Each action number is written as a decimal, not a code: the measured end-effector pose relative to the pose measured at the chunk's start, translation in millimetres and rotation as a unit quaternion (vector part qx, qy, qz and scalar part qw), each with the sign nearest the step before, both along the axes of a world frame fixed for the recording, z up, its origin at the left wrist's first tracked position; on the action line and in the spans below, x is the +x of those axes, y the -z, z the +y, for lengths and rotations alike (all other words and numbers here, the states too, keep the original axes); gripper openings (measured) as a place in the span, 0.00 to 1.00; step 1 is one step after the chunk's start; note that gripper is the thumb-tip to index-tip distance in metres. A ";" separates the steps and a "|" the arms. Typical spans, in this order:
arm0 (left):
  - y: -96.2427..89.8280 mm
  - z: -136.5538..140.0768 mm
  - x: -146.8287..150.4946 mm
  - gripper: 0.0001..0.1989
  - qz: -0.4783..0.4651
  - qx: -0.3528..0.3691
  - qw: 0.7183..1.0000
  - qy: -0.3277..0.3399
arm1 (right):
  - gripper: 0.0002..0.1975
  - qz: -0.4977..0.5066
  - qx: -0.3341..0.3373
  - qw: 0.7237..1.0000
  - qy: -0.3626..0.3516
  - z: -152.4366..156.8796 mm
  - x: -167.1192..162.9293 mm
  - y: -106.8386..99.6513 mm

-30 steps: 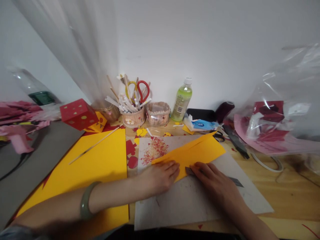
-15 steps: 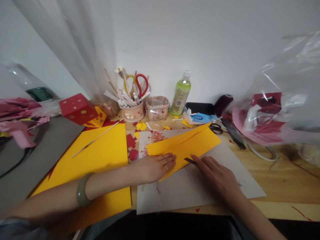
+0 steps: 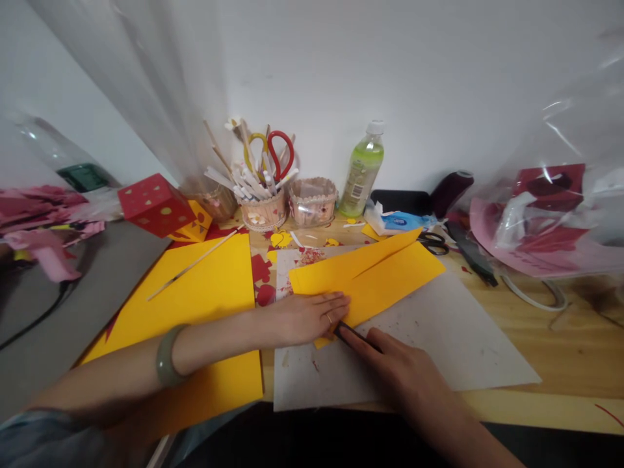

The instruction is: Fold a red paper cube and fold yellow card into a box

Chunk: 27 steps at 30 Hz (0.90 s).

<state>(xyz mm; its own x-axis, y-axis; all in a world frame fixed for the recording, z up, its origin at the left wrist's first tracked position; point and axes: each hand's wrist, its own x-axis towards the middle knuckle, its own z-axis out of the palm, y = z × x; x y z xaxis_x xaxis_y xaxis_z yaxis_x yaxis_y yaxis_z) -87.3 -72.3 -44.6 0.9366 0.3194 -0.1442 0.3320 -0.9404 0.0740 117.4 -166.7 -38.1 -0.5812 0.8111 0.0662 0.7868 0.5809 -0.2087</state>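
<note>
My left hand (image 3: 307,318) lies flat on a folded sheet of yellow paper (image 3: 390,276), fingers stretched out and pressing it down. A slit or fold line runs along the paper's upper part. In my right hand (image 3: 400,367) is a slim dark craft knife (image 3: 357,337), its tip at the paper's lower edge, close beside my left fingertips. The fingers hide part of the knife. Beneath the yellow paper is a stained grey-white board (image 3: 468,338).
Left of the board, a large yellow sheet (image 3: 219,273) carries a thin stick (image 3: 192,263). Behind stand a basket (image 3: 263,214) of pens and scissors, a small basket (image 3: 312,205) and a green drink bottle (image 3: 363,169). Black-handled scissors (image 3: 433,244) lie at the board's far right.
My right hand has drawn the craft knife left and toward me, from the paper's middle to its lower edge. My left hand stays flat on the paper. The view has shifted slightly.
</note>
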 end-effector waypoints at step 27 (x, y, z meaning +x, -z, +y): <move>12.8 3.0 -6.8 0.23 -0.054 0.034 0.997 0.053 | 0.21 -0.132 0.148 0.965 0.172 50.7 109.1 18.6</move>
<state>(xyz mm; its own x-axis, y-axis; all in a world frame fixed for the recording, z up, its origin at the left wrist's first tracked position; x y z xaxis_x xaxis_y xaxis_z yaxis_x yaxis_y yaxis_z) -94.1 -69.3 -57.4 0.9743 0.2241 -0.0222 0.2249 -0.9736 0.0381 226.4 -116.0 -56.7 -0.3092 0.9272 0.2114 0.9466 0.2789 0.1616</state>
